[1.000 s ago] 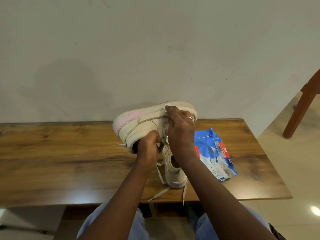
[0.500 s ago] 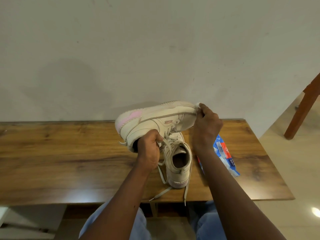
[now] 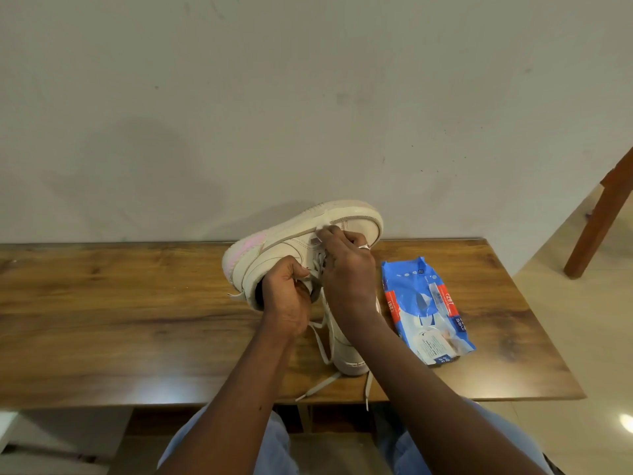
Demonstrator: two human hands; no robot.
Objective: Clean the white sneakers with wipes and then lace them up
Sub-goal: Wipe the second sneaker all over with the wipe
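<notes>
**Two hands at work**

Both forearms reach forward. The left hand [image 3: 286, 299] grips a sneaker [image 3: 281, 246] by its opening, fingers curled; the right hand [image 3: 347, 269], knuckles up and just beside it, pinches a wipe [image 3: 323, 230] at its fingertips.

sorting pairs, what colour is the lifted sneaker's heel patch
The heel patch is pink; head view.

The table [image 3: 102, 320] is brown grained wood with a semi-gloss finish that throws back pale glare near its front edge. The held sneaker [image 3: 291, 241] has a smooth, matt, leather-like cream upper with a pink heel patch. The laces [image 3: 318, 386] are flat woven cloth. The wipe [image 3: 323, 229] is thin and white, possibly cloth rather than paper. The wipes pack [image 3: 424, 303] is crinkled glossy plastic film. The wall [image 3: 308, 97] is matt, faintly scuffed paint.
</notes>
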